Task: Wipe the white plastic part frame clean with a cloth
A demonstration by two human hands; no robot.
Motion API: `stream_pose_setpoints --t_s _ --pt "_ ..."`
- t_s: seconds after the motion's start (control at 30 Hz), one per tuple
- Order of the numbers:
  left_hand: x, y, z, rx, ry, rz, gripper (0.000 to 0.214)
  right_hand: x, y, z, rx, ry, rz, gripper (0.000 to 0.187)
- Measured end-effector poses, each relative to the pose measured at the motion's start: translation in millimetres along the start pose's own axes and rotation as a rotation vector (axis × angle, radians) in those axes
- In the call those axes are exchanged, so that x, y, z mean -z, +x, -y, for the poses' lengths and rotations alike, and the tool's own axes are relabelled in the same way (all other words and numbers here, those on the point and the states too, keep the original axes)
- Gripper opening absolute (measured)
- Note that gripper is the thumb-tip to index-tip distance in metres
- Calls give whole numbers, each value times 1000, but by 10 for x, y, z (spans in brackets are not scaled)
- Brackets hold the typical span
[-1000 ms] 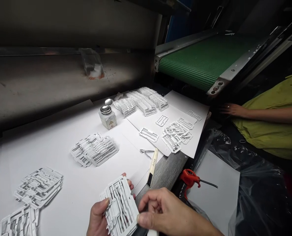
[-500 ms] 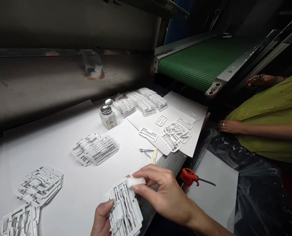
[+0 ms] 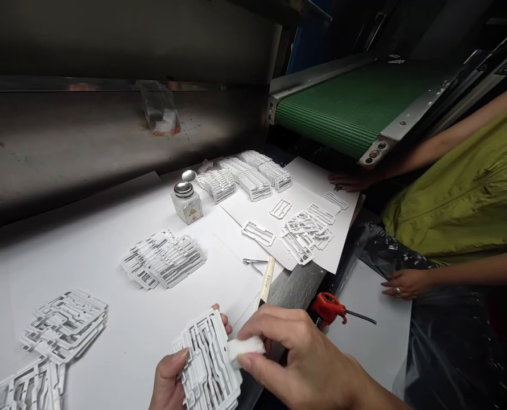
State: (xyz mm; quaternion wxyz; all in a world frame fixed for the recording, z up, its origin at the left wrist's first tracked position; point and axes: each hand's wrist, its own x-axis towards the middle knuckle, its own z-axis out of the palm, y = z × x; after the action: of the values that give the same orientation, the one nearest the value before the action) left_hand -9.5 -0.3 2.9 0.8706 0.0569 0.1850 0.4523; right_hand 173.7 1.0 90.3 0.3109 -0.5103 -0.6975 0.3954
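White pad (image 3: pixel 247 345) pinched in right hand (image 3: pixel 296 359) against frame stack (image 3: pixel 206 364).

The left hand (image 3: pixel 170 381) is cut off at the bottom edge, its palm hidden behind the white plastic frame (image 3: pixel 206 364) it holds. The frame's lower end also runs out of view. The right hand (image 3: pixel 304 359) covers part of a white pad (image 3: pixel 247 345) and loses its forearm at the frame edge. The label on the small bottle (image 3: pixel 187 206) is too small to read. A stack of frames (image 3: pixel 23 387) at bottom left is cropped.
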Motion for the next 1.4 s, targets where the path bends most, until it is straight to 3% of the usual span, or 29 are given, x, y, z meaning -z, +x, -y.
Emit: stream_pose_setpoints --t_s 0.1,0.3,0.5,0.7,0.83,0.93,1.1,1.27,1.4 --pt "-54 9 -9 -18 74 -57 38 -4 54 -16 26 22 -18 19" --pt "-108 31 47 101 -143 89 39 -37 210 -79 106 -31 -134 20" --pt "-90 40 72 85 -231 36 40 2 136 -34 122 -98 14 19" --pt "-185 33 35 95 -151 -43 38 1 188 -62 143 -80 -93 18" --pt "-130 36 17 58 -95 12 46 71 148 -61 162 -103 89 17" --pt "-68 42 33 35 -130 0 48 162 78 -60 80 -72 149 17" --pt "-41 47 63 -9 -159 -37 47 208 57 -71 -42 -11 51 15" --pt "-42 24 61 -2 -114 -23 44 96 165 -48 -18 35 -37 16" --pt "-18 6 58 47 -78 -79 43 26 199 -26 24 2 -30 17"
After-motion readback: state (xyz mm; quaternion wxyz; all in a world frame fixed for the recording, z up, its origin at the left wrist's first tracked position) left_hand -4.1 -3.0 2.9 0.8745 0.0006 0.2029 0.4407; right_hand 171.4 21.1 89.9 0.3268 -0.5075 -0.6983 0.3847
